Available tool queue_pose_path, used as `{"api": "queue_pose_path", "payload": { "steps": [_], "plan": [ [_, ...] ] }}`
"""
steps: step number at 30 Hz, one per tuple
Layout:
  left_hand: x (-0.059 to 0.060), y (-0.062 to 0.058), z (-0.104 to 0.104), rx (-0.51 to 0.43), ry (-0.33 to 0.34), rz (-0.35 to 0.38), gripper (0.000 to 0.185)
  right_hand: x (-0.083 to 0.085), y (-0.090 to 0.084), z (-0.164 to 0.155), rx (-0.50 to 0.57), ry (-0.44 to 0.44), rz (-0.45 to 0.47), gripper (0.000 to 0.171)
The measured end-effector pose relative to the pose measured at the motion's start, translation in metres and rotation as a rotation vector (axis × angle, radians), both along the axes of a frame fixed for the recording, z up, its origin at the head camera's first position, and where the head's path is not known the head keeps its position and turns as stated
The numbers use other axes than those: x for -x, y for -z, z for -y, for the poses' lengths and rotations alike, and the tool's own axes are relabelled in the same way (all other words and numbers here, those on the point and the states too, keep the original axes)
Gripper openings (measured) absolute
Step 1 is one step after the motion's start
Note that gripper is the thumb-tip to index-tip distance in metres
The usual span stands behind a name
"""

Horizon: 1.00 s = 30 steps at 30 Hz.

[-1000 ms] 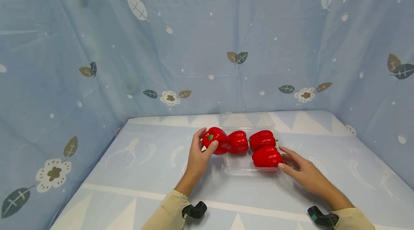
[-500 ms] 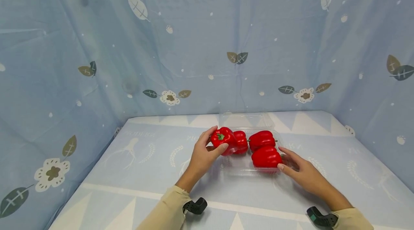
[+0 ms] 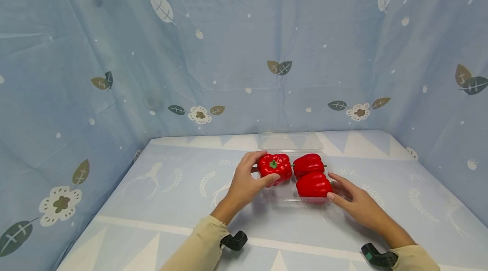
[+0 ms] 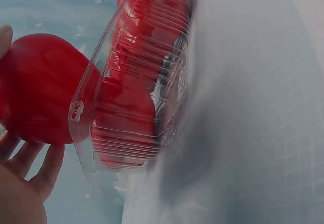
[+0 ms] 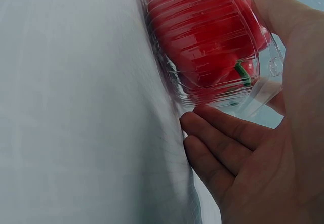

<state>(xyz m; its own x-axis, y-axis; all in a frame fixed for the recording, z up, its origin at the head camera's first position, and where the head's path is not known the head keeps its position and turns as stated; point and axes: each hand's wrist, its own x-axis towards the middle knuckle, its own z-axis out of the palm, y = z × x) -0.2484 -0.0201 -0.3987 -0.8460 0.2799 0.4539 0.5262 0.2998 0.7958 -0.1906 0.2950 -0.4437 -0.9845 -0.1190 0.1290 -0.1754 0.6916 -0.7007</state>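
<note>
My left hand (image 3: pixel 266 166) grips a red bell pepper (image 3: pixel 275 165) (image 4: pixel 40 87) by its sides, stem up, just above the left part of a clear plastic tray (image 3: pixel 277 200) (image 4: pixel 132 133). Two more red peppers lie in the tray's right half, one at the back (image 3: pixel 309 163) and one at the front (image 3: pixel 313 185) (image 5: pixel 202 37). The held pepper hides whatever sits behind it. My right hand (image 3: pixel 336 186) lies with straight fingers (image 5: pixel 217 148) against the tray's right side (image 5: pixel 263 87).
The tray's clear lid (image 3: pixel 289 140) lies open flat behind it. Blue patterned cloth covers the table (image 3: pixel 171 186) and hangs as walls on the left, back and right. Black wrist mounts (image 3: pixel 233 240) (image 3: pixel 377 256) sit on both forearms.
My left hand has carried its pepper rightward from left of the tray to over the tray's left half, covering the pepper at the back left. The right hand stayed put.
</note>
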Motion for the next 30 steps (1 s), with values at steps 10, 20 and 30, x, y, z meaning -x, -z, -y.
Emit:
{"api": "queue_pose_path", "payload": {
  "steps": [10, 20, 30],
  "plan": [
    [-0.003, -0.001, -0.007, 0.186, 0.005, -0.154, 0.063, 0.0, 0.001, -0.001, -0.003, 0.002, -0.001, 0.071],
    [-0.007, -0.006, -0.013, 0.366, -0.078, -0.287, 0.062, -0.001, -0.002, 0.001, -0.008, -0.004, -0.021, 0.07],
    [-0.01, -0.007, -0.016, 0.418, -0.001, -0.331, 0.038, -0.001, -0.001, 0.0, 0.0, -0.004, -0.004, 0.07]
  ]
}}
